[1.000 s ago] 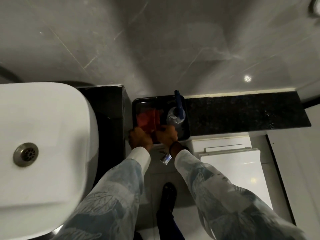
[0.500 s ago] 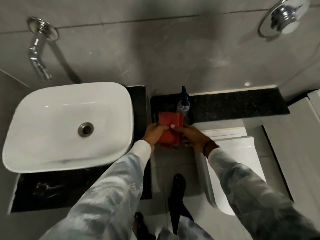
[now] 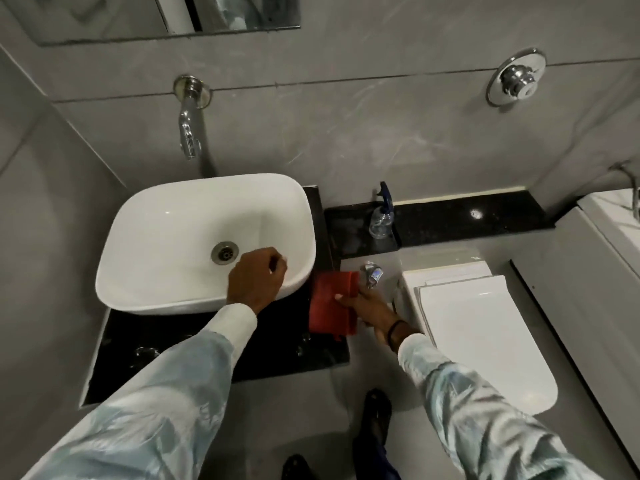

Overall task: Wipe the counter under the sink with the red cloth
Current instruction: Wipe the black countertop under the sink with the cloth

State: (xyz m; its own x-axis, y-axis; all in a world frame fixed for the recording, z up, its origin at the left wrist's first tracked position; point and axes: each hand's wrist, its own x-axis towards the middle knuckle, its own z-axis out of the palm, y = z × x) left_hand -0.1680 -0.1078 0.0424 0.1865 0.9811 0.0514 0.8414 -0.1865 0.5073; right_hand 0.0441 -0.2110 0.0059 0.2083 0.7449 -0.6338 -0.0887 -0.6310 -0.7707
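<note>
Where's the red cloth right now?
The red cloth is in the right hand, at the right edge of the black counter, between the sink and the toilet.

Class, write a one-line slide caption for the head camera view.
Right hand holds the red cloth at the black counter edge; left hand rests on the white sink.

Grey tiled wall [image 3: 346, 133] stood behind a white toilet [image 3: 485, 327], mirror [image 3: 173, 15] high above left, chrome flush plate [image 3: 516, 77] above, grey floor [image 3: 294, 410] below, black ledge [image 3: 467, 216] behind.
</note>
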